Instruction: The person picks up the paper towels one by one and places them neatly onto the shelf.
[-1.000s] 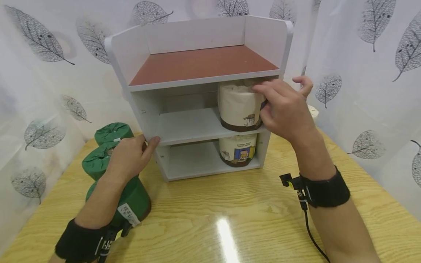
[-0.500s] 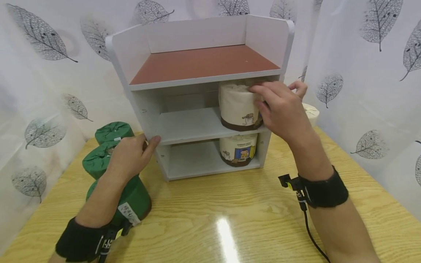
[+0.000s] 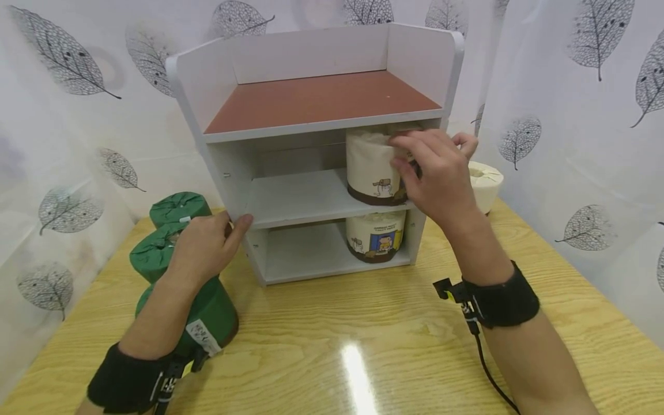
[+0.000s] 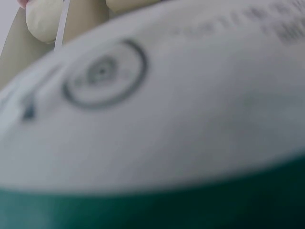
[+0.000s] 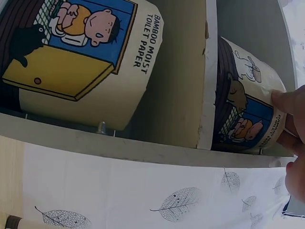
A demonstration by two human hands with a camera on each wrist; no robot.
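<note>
A white shelf unit (image 3: 306, 199) with a brown top board stands on the wooden table. On its middle shelf, at the right, stands a cream toilet-paper roll (image 3: 369, 164) printed with a cartoon. My right hand (image 3: 415, 151) touches the roll's upper front with its fingertips (image 5: 285, 100), and the thumb is spread off to the right. A second cream roll (image 3: 376, 236) (image 5: 86, 57) stands on the bottom shelf. My left hand (image 3: 218, 236) grips the unit's left side panel, thumb on its front edge. The left wrist view is filled by a blurred white label (image 4: 190, 109) on green wrapping.
Three green-wrapped rolls (image 3: 178, 210) (image 3: 155, 253) (image 3: 215, 317) stand left of the shelf under my left arm. Another cream roll (image 3: 485, 181) sits on the table behind the unit's right side. Leaf-print curtains close in the table (image 3: 337, 340) on three sides.
My right hand has shifted slightly left and inward along the middle-shelf roll, uncovering the cream roll behind the unit. The left hand has not moved.
</note>
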